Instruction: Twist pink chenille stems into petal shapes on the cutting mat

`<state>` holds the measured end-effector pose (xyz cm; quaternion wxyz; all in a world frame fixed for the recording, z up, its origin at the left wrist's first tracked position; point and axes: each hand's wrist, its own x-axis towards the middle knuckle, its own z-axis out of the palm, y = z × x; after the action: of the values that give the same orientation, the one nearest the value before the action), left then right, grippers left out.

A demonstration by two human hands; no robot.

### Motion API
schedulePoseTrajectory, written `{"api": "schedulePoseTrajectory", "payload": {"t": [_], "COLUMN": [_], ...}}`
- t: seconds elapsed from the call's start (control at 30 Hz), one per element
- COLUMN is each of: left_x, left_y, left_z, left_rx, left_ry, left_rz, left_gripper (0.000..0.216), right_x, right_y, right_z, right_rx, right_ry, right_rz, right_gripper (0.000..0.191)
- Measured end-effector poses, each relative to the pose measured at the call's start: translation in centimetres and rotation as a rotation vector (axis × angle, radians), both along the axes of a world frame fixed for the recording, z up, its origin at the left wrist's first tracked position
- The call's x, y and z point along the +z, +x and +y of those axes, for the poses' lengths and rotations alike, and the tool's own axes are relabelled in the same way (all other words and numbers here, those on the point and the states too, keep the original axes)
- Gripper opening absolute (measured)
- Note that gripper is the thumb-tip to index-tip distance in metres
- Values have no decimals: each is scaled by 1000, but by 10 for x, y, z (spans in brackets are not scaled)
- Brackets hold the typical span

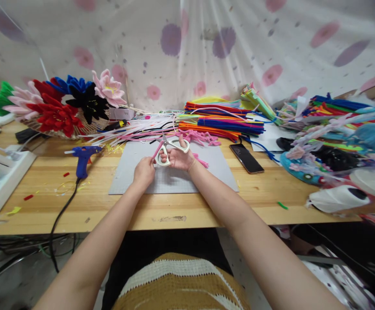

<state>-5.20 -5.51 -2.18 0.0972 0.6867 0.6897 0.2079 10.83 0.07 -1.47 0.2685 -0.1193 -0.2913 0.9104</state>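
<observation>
My right hand (180, 158) is closed through the handles of white scissors (173, 149), held over a grey cutting mat (220, 172). The blades point up and left toward a pink pipe cleaner (157, 150). My left hand (144, 172) pinches the lower end of that pink pipe cleaner, just left of the scissors. More pink pipe cleaner pieces (200, 137) lie on the mat's far edge, right behind my right hand.
A blue glue gun (83, 157) with a black cord stands left of the mat. A black phone (246, 158) lies to the right. Stacked coloured pipe cleaners (220, 120) and finished flowers (58, 105) line the back. Clutter fills the right side; a white tray (0, 181) sits far left.
</observation>
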Motion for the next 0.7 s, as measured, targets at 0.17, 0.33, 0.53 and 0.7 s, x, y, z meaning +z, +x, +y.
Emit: {"api": "schedulePoseTrajectory", "payload": {"t": [0.17, 0.33, 0.53, 0.7], "left_x": [4, 7, 9, 9], "left_y": [1, 3, -9, -35], "left_z": [3, 7, 10, 16], "left_rx": [11, 21, 86, 96], "left_ry": [6, 16, 18, -21], "left_rz": [-39, -82, -117, 40], "left_gripper": [32, 32, 35, 39], "right_x": [3, 6, 24, 41], "right_y": [-5, -10, 11, 69], "right_z": [0, 4, 7, 14], "right_rx": [-29, -96, -83, -299], "right_ry": [32, 113, 543, 1200], "right_rz": [-4, -107, -547, -1407], "right_gripper": [49, 40, 44, 30]}}
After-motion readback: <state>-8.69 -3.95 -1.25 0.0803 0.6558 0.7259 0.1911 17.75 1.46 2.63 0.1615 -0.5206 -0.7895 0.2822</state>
